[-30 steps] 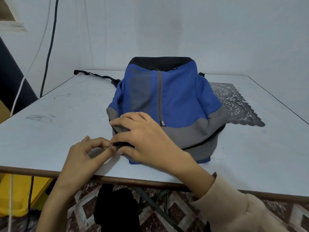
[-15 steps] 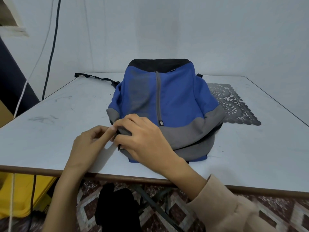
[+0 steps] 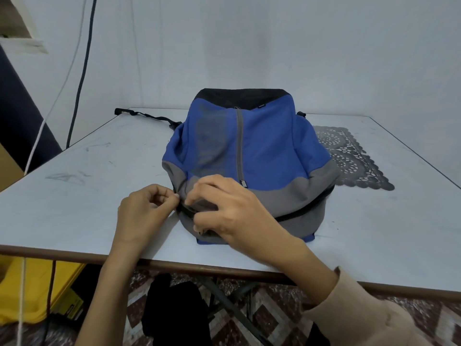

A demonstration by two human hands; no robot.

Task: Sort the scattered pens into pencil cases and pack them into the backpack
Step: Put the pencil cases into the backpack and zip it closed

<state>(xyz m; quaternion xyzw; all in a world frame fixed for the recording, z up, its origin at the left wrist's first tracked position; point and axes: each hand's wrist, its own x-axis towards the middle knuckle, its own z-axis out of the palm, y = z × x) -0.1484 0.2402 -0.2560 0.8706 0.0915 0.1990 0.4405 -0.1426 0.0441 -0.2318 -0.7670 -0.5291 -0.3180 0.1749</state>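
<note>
White table (image 3: 74,196); both hands (image 3: 142,216) (image 3: 232,211) curled on backpack (image 3: 269,151)

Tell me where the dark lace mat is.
In the head view, the dark lace mat lies flat on the white table, right of the blue backpack, partly behind it.

Left grip (image 3: 147,212) and right grip (image 3: 232,208) close together at the backpack (image 3: 269,151), fingers curled.
The left grip comes up from below on a bare forearm, thumb and forefinger pinched against the grey fabric; the right grip reaches in from the lower right on a forearm in a beige sleeve (image 3: 361,313), back of the hand up, fingers bent over the same fabric, thumb tucked beneath; the two nearly touch.
</note>
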